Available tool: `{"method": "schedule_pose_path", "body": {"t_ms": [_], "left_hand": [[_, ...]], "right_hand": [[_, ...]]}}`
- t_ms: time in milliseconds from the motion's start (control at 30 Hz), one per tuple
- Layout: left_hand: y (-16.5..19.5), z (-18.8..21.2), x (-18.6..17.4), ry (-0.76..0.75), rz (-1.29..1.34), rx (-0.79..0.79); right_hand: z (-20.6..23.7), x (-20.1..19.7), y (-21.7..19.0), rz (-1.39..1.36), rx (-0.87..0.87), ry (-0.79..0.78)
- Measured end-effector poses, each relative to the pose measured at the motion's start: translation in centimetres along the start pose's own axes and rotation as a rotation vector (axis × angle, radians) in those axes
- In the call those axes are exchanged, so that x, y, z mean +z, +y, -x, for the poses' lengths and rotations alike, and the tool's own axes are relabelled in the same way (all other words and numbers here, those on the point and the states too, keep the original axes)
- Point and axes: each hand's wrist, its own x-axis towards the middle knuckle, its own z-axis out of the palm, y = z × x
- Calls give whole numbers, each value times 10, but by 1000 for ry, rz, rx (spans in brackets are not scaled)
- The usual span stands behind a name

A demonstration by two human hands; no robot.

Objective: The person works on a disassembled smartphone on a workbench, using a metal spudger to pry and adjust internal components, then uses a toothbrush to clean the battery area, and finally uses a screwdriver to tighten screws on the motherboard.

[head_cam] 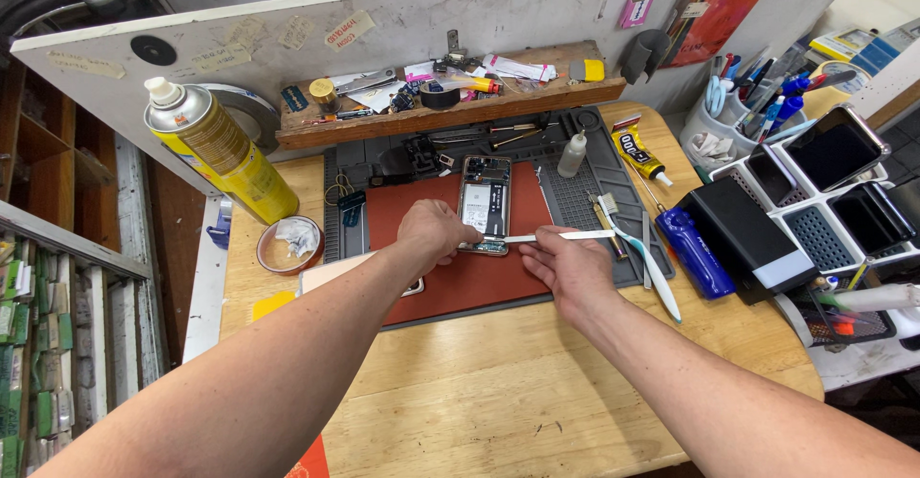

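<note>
An opened smartphone (485,200) with its back removed lies upright on a red work mat (460,277). My left hand (436,234) rests on the phone's lower left corner, fingers curled and pressing it down. My right hand (565,265) holds a thin flat metal pry tool (561,237), whose tip meets the phone's bottom edge. A second device (414,287) is partly hidden beneath my left wrist.
A yellow spray can (222,150) and a small dish (289,244) stand at the left. A toothbrush (640,260), blue bottle (694,251), glue tube (636,153) and dropper bottle (572,154) lie right of the mat. A black box (747,239) and phone trays (834,191) sit far right. A wooden shelf (450,104) of tools runs behind.
</note>
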Motion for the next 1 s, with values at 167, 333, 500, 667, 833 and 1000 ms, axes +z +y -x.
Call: {"method": "schedule_pose_path", "body": {"t_ms": [167,333,500,667,833,1000], "left_hand": [[-2,-1,1,11,14,5],[-2,0,3,16,8,14],[-1,2,1,15,4,2],[2,3,-3,-5,58,-34],[2,5,-3,-10,42,-16],[3,4,-2,15,62,-34]], "right_hand": [[0,1,0,16,4,8],[6,3,-4,33,16,13],[10,6,-6,46,22,21],[9,5,-5,34,18,15],[8,4,-5,28,24,17],[7,4,-4,23,26,22]]}}
